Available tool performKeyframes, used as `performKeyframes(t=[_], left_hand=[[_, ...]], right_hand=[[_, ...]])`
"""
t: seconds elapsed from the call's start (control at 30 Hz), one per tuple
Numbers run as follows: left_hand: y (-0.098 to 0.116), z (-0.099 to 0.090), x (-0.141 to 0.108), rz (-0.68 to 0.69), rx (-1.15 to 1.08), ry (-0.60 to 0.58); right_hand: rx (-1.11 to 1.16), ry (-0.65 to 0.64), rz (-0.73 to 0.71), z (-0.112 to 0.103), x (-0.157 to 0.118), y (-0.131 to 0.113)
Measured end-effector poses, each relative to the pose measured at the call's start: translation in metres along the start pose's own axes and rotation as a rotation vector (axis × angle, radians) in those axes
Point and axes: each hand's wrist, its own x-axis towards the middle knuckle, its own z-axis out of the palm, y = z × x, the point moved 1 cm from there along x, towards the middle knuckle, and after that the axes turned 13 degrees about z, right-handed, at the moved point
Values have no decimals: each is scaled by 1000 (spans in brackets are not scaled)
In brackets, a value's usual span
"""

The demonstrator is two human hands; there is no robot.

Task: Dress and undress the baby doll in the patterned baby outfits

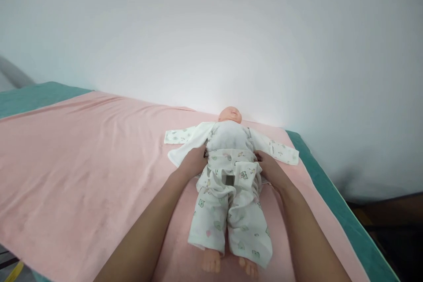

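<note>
A baby doll (230,114) lies on its back, head toward the wall and bare feet toward me. White printed baby trousers (244,222) cover its legs up to the waist, with a dark opening at the crotch. A white baby shirt (284,152) spreads out beneath and beside its torso, both sleeves stretched sideways. At the waistband's left side, my left hand (195,161) is closed with its fingers curled at the cloth. My right hand (267,166) grips the waistband's other side. The fingertips of both hands are partly hidden.
A pink sheet (82,176) with soft wrinkles lies under the doll. Green covering (333,198) shows along the right edge and at the far left corner. A pale wall (211,35) rises directly behind. Dark furniture (393,224) stands at the lower right.
</note>
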Motion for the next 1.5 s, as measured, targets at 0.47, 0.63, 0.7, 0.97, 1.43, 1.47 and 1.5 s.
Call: performKeyframes(t=[0.47,0.63,0.7,0.97,1.43,1.47,1.5], left_hand=[[7,7,-4,-194,-1087,-29],[-1,9,1,-196,-1094,2],[-4,10,3,-186,-1055,1],[-3,10,1,-76,-886,23],[8,4,-5,-13,-775,15],[8,4,-5,-11,-759,12],[9,4,-5,-7,-741,13]], right_hand=[[370,-127,43,19,3,7],[430,-178,58,18,3,9],[463,-211,72,16,0,8],[443,-230,86,14,-4,7],[292,-259,49,11,-8,4],[291,-251,54,11,-8,4],[293,-237,62,12,-7,5]])
